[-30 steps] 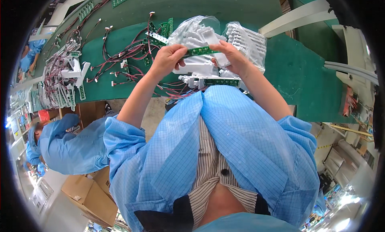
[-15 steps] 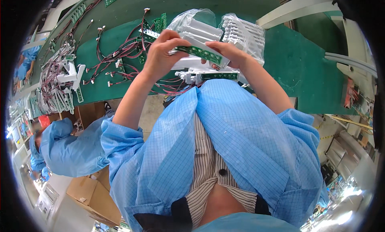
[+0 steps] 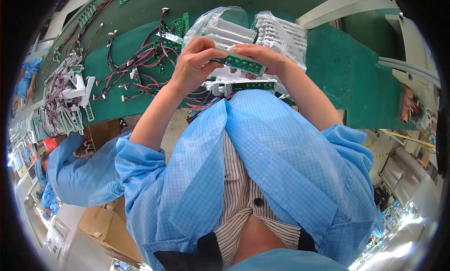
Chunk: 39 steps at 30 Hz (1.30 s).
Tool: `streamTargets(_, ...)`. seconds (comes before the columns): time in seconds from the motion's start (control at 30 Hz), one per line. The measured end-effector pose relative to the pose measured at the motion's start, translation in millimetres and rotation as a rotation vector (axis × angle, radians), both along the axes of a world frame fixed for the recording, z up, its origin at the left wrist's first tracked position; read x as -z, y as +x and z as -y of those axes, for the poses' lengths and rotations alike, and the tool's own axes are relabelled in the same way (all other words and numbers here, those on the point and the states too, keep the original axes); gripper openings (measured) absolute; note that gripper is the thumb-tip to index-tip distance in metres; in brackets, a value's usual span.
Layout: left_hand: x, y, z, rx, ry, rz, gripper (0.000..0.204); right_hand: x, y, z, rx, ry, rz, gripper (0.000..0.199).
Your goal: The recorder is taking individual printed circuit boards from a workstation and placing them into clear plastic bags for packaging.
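Observation:
Between my hands, above the near edge of the bench, is a green circuit board (image 3: 244, 64) set against a white plastic housing (image 3: 258, 75). My left hand (image 3: 197, 62) pinches its left end between thumb and fingers. My right hand (image 3: 265, 58) is closed round the right part, fingers along the upper edge and fingertips showing below. Just under them, at the bench edge, lies another white housing with a green board (image 3: 254, 86). Behind my hands white plastic housings (image 3: 229, 29) lie in a clear bag, and a second wrapped stack of white housings (image 3: 283, 39) sits to the right.
Red and black cables (image 3: 140, 65) with white connectors and green boards spread over the green bench mat (image 3: 328, 74) at left. A heap of wired white parts (image 3: 65, 100) lies farther left. A person in a blue coat (image 3: 86, 170) is at the left, near a cardboard box (image 3: 108, 229).
My right hand has moved left and up over the housing's top edge. The board now lies more level and faces me more. My left hand stays gripped on its end.

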State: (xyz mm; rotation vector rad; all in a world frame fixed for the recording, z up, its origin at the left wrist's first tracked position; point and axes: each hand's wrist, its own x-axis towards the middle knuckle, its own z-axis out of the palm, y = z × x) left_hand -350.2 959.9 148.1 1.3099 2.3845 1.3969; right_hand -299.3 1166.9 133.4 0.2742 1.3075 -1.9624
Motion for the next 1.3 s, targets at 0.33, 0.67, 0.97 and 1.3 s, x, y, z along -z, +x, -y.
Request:
streamTargets(0.33,-2,-4,5,0.017,-0.067,-0.066,0.029,-4,-2,10,-0.02,0.06,-0.043,0.036)
streamTargets(0.67,5,0,2,0.054,-0.05,0.061,0.028,9,0,12,-0.032,0.062,-0.063,0.032)
streamTargets(0.97,4,11,0,0.037,-0.145,0.177,0.028,11,9,9,-0.065,0.119,-0.103,0.034)
streamTargets(1.3,19,-11,0,0.172,-0.26,0.239,0.031,29,13,10,-0.042,0.127,-0.114,0.034)
